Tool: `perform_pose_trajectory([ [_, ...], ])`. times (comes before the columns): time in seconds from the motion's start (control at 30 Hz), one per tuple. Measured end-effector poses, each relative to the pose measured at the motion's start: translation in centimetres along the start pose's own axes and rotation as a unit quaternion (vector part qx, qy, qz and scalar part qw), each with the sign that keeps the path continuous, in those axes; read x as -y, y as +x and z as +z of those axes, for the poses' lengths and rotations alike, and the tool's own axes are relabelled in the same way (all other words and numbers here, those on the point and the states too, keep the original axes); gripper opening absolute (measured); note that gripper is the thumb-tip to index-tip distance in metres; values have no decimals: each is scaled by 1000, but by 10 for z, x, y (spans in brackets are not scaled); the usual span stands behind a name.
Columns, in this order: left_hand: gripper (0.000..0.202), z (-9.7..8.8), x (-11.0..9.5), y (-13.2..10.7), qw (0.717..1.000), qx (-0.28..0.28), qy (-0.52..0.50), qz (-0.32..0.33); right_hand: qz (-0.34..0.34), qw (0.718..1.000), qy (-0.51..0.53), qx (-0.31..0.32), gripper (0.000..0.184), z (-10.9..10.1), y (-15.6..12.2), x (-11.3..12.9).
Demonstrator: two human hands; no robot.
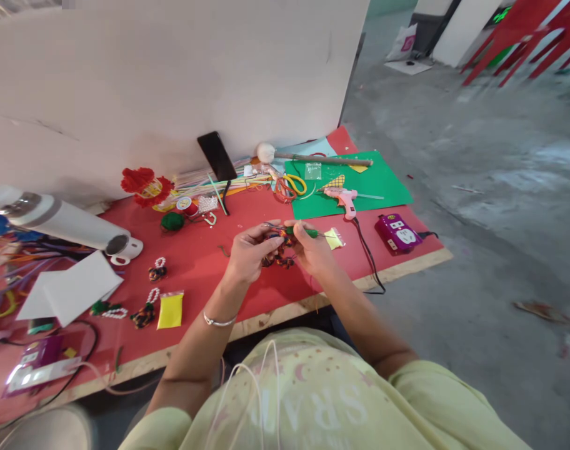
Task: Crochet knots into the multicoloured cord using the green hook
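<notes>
My left hand (247,253) is closed on a dark multicoloured yarn piece (285,261), which hangs below the fingertips with orange and red flecks. My right hand (310,250) meets it at the fingertips and pinches a green-handled tool (309,232) with a thin metal shaft pointing right. Fingers cover part of both things. Just beyond the right hand lies a small packet of pale yellow material (334,239). On the red sheet to the left are similar yarn pieces with white bead loops, one dark (157,270) and one near a yellow packet (170,310).
A pink glue gun (345,199) rests on a green sheet (383,181), its cord trailing to the table's front edge. A purple socket box (397,234) sits at right. Scissors (285,187), a phone (217,155) and a white bottle (74,222) lie behind and left.
</notes>
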State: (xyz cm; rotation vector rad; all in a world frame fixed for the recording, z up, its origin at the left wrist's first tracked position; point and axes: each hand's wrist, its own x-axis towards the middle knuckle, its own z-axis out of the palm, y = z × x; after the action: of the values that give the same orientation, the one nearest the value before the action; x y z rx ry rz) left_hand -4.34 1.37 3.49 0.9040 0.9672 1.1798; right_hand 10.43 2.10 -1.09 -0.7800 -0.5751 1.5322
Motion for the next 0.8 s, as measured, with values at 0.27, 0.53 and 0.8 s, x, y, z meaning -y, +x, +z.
perform_pose_trajectory([
  [0.27,50,1,1,0,1000,3,13,-1,0,1000,0,4,38,-2,0,1],
  [0.53,43,3,-1,-2,1000,8,13,1,-9,1000,1,1,38,-3,-1,1],
  [0.8,41,5,0,-3,1000,11,13,5,-8,1000,2,6,36,-4,-2,1],
])
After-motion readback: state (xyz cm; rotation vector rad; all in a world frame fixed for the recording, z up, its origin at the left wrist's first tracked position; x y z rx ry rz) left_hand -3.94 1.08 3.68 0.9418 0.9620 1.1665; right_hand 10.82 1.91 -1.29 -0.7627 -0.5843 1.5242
